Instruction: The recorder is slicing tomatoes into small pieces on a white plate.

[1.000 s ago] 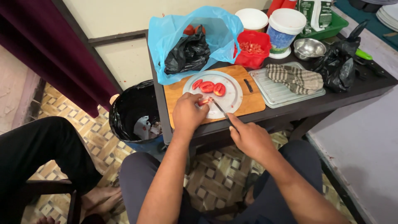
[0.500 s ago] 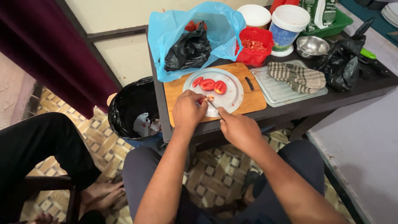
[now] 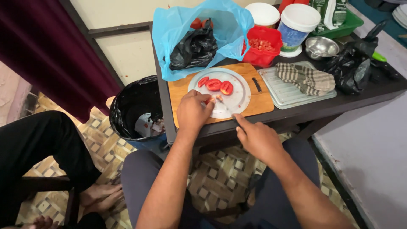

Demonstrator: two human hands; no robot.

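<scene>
Small red tomato piece pinched in left hand fingertips over white plate, beside three cut slices. Right hand clenched on knife, blade at piece. Plate on wooden board, dark tabletop; patterned tile floor, black bin left.

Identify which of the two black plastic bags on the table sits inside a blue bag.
The black bag at the table's back left, nested in the open blue bag. The other black bag lies bare at the right end.
</scene>
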